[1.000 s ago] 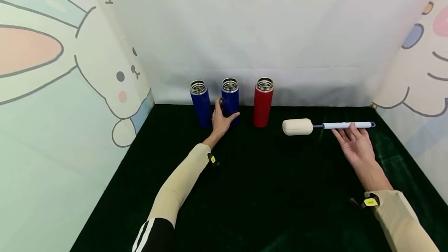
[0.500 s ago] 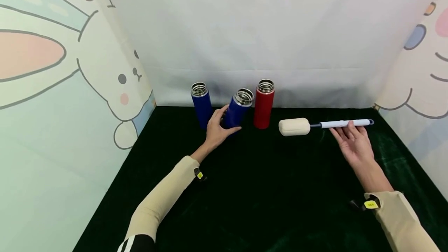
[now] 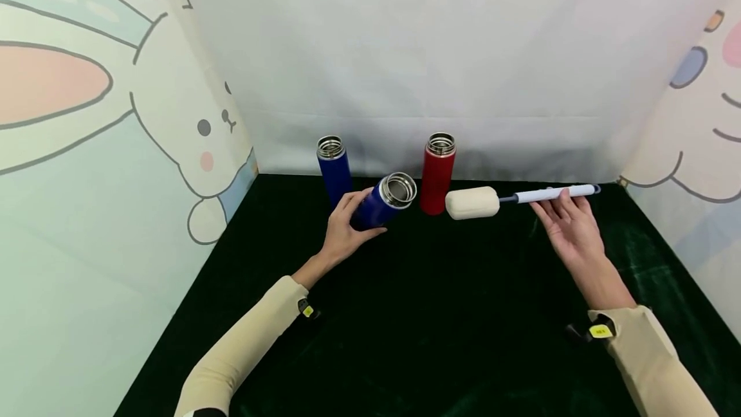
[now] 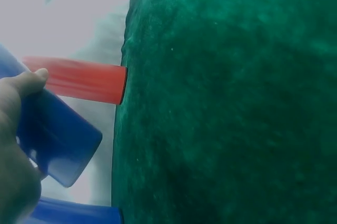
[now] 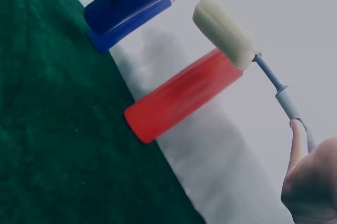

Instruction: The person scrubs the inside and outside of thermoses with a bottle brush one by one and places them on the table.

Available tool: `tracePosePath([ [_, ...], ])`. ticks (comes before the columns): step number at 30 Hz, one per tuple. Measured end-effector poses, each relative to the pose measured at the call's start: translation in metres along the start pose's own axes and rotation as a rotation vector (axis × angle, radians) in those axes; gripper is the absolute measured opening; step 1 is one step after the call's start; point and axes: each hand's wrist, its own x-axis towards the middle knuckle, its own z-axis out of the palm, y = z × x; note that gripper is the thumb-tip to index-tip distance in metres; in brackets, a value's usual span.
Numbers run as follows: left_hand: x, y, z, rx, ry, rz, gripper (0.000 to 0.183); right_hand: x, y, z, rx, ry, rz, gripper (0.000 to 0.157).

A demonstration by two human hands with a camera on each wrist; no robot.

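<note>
Blue bottle [image 3: 379, 206] tipped toward the brush [image 3: 529, 196]

The blue bottle is in the left hand [image 3: 344, 230], which grips it round the body with thumb and fingers. It leans over to the right, between the other two bottles and nearer the person; in the left wrist view its base looks clear of the cloth [image 3: 440, 314]. Its mouth [image 3: 399, 190] has no lid and faces up and toward the brush side.

The right hand [image 3: 570, 227] is palm up and pinches the brush by its handle, holding it raised and nearly level. The brush head [image 3: 472, 203] points at the bottle, with a gap between it and the mouth.

The step in hand seems to be bringing bottle and brush together, perhaps for scrubbing the inside. The next move would call for lining up the mouth with the brush head, with the left hand's grip firm against any push. The brush head lies close to the red bottle [image 3: 437, 182] in the head view, and whether they touch cannot be told; some care there seems wise.

The red bottle and the second blue bottle [image 3: 336, 176] stand upright and lidless at the back, near the white backdrop [image 3: 405, 50].
</note>
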Motion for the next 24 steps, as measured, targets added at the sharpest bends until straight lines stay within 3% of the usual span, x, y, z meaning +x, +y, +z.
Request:
tracePosePath([
  [5, -0.005, 0.000, -0.003, 0.080, 0.016, 0.021, 0.086, 0.006, 0.008, 0.020, -0.011, -0.073, -0.022, 0.014],
  [11, -0.008, 0.008, -0.004, 0.168, -0.032, 0.047, 0.084, 0.010, 0.017, 0.044, 0.004, -0.174, -0.016, 0.008],
  [19, -0.009, 0.010, -0.006, 0.263, -0.093, 0.060, 0.084, 0.006, 0.028, 0.057, -0.120, -0.205, -0.075, 0.017],
  [24, -0.009, 0.012, -0.009, 0.323, -0.122, 0.083, 0.087, 0.006, 0.036, 0.064, -0.212, -0.267, -0.167, 0.026],
])
